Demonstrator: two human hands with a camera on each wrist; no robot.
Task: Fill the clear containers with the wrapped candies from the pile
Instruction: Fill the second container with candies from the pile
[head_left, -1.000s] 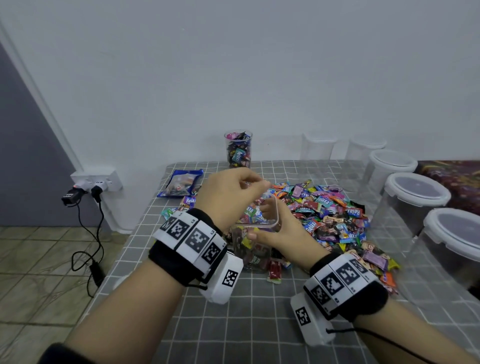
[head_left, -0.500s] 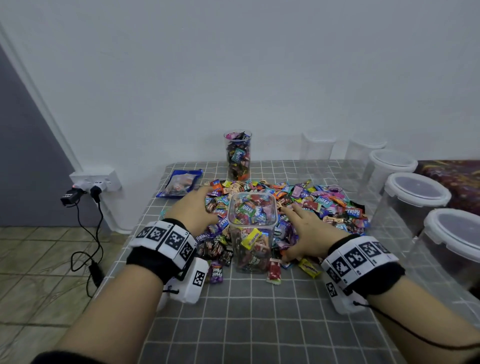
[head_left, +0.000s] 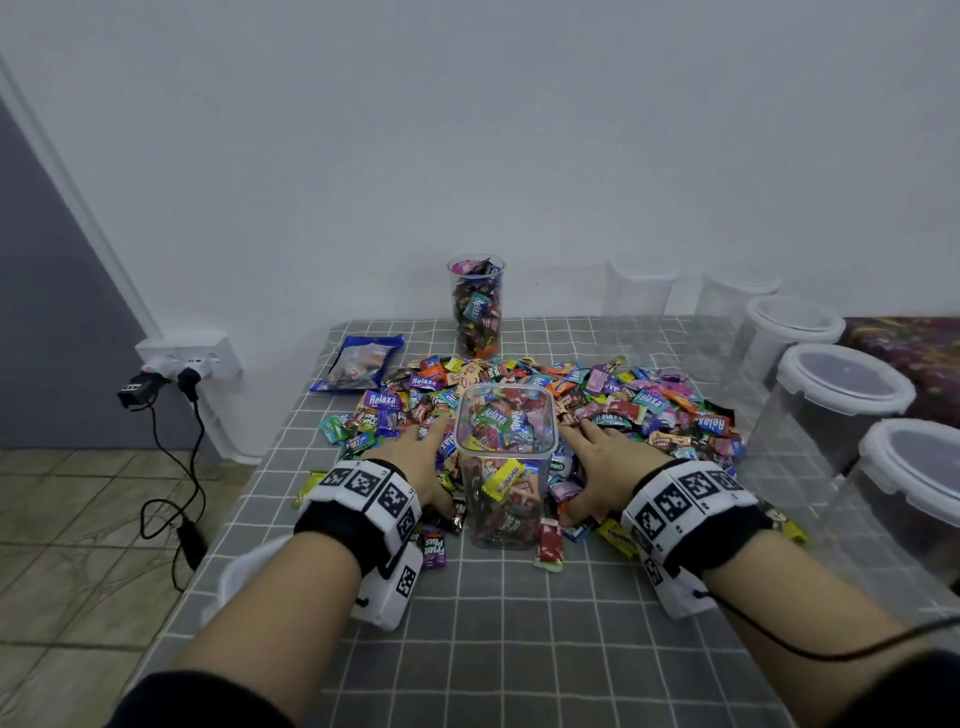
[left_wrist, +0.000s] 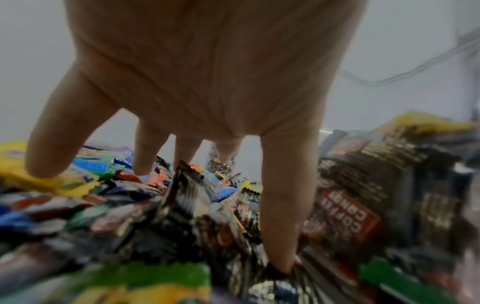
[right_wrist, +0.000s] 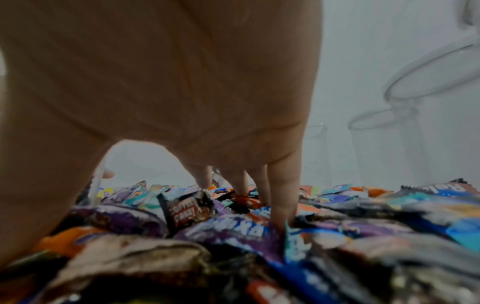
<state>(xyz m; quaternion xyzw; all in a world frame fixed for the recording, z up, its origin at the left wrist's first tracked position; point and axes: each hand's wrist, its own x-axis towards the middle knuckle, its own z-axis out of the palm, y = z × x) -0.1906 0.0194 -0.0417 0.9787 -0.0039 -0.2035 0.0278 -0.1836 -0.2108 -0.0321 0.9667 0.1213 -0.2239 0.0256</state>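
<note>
Clear plastic marks the square container (head_left: 506, 467) at the centre of the frame, already filled close to its rim with wrapped candies. A second ago both hands were raised at its mouth — now they are lowered flat onto the pile (head_left: 649, 410) on either side of it. The left hand (head_left: 423, 462) is spread, fingers apart, on wrappers left of the container; the right hand (head_left: 605, 467) is laid likewise on the right, nothing yet gripped. Another handful is judged to be coming, though little room remains. A tall round container (head_left: 476, 306) stands full at upper centre; lidded containers (head_left: 841, 395) along the right edge — apparently empty — are still to be filled on the checked table (head_left: 519, 623).
</note>
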